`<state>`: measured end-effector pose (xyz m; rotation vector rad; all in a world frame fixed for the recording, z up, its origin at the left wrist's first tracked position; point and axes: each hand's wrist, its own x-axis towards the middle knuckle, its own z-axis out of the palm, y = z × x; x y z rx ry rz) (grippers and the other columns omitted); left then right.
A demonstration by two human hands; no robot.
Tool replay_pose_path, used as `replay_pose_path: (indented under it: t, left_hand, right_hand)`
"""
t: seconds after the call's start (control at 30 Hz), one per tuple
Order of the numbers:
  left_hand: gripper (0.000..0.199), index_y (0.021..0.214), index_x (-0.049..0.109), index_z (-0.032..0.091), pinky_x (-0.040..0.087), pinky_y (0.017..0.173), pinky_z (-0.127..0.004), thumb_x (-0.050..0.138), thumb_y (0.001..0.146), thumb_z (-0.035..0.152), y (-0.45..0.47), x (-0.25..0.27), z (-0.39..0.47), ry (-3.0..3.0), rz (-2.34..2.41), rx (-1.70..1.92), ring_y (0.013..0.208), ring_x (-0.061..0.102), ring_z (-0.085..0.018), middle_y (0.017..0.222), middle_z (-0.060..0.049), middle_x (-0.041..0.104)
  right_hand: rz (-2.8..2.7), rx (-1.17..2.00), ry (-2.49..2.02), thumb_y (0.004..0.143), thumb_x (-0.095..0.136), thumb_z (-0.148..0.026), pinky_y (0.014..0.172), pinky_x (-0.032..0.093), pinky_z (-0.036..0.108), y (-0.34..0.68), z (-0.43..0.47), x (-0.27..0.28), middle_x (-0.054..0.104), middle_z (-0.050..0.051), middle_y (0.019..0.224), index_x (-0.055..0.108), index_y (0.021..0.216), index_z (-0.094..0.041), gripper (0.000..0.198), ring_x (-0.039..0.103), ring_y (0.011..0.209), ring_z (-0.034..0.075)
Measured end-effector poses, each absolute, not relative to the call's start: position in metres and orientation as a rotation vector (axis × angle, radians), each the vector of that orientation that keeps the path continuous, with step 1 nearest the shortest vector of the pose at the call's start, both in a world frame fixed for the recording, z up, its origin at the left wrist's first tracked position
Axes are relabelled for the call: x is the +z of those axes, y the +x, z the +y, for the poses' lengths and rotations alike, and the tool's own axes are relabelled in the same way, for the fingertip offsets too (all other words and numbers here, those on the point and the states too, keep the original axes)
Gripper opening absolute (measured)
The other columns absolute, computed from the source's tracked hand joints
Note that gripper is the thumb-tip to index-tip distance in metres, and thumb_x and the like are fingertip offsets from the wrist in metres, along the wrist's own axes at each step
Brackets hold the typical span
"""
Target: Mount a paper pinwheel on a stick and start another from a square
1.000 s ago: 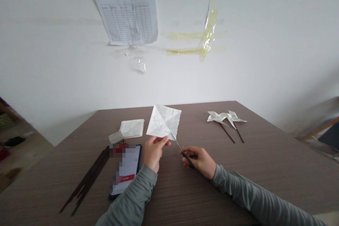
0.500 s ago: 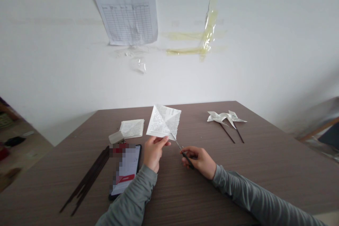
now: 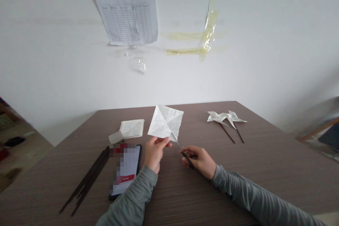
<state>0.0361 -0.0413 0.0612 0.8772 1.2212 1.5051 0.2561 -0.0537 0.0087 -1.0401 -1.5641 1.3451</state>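
Observation:
A square of printed paper [image 3: 166, 122] with diagonal creases is pinched along its near edge by my left hand [image 3: 155, 152], thumb on top. My right hand [image 3: 200, 160] is closed round the black handles of a pair of scissors [image 3: 187, 158]. The blades reach into the paper's near right corner, along a diagonal crease. To the left lies a stack of similar paper squares [image 3: 132, 129]. Two paper pinwheels [image 3: 225, 117] on dark sticks rest on the right side of the table.
A phone [image 3: 127, 173] lies left of my left forearm, partly blurred out. Beside it are several dark thin sticks [image 3: 88, 180] and a small whitish box-like item [image 3: 116, 137]. The brown table [image 3: 259, 169] meets a white wall bearing a taped printed sheet [image 3: 129, 19].
The paper square has shifted slightly right toward the scissors, and my left hand has moved a little with it. My right hand stays in about the same place.

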Motion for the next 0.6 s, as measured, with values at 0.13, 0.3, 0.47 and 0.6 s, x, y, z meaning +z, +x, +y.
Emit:
replay_pose_path:
  t: [0.13,0.3,0.47,0.6]
  left_hand:
    - [0.044,0.08,0.084,0.021,0.025,0.044,-0.02,0.111,0.053,0.043,0.0358,0.0597,-0.0407,0.887,1.212,1.51,0.068,0.087,-0.025,0.082,-0.01,0.092]
    - [0.043,0.081,0.083,0.021,0.028,0.043,-0.02,0.112,0.056,0.041,0.0354,0.0597,-0.0404,0.89,1.232,1.491,0.069,0.088,-0.027,0.084,-0.01,0.093]
    - [0.042,0.081,0.082,0.021,0.027,0.043,-0.019,0.11,0.057,0.041,0.0356,0.0611,-0.0412,0.897,1.24,1.485,0.07,0.088,-0.026,0.085,-0.01,0.092]
    - [0.042,0.082,0.082,0.021,0.026,0.043,-0.019,0.111,0.058,0.041,0.0355,0.0618,-0.0414,0.901,1.238,1.49,0.07,0.088,-0.026,0.084,-0.01,0.092]
  right_hand:
    - [-1.542,1.355,-1.045,0.081,0.109,-0.08,0.072,0.065,0.042,0.2551,-0.0558,0.0135,0.086,0.004,0.075,0.09,0.109,-0.025,0.065,0.076,0.066,0.025]
    - [-1.529,1.365,-1.053,0.08,0.11,-0.077,0.071,0.065,0.042,0.2546,-0.0561,0.0148,0.086,0.004,0.075,0.09,0.107,-0.027,0.061,0.076,0.067,0.026]
    - [-1.546,1.354,-1.051,0.082,0.107,-0.076,0.072,0.064,0.041,0.2546,-0.0535,0.0096,0.085,0.002,0.074,0.089,0.11,-0.025,0.061,0.075,0.066,0.024]
    - [-1.55,1.357,-1.043,0.084,0.107,-0.076,0.073,0.065,0.042,0.2548,-0.0538,0.0091,0.084,0.002,0.075,0.089,0.112,-0.025,0.061,0.075,0.066,0.025]
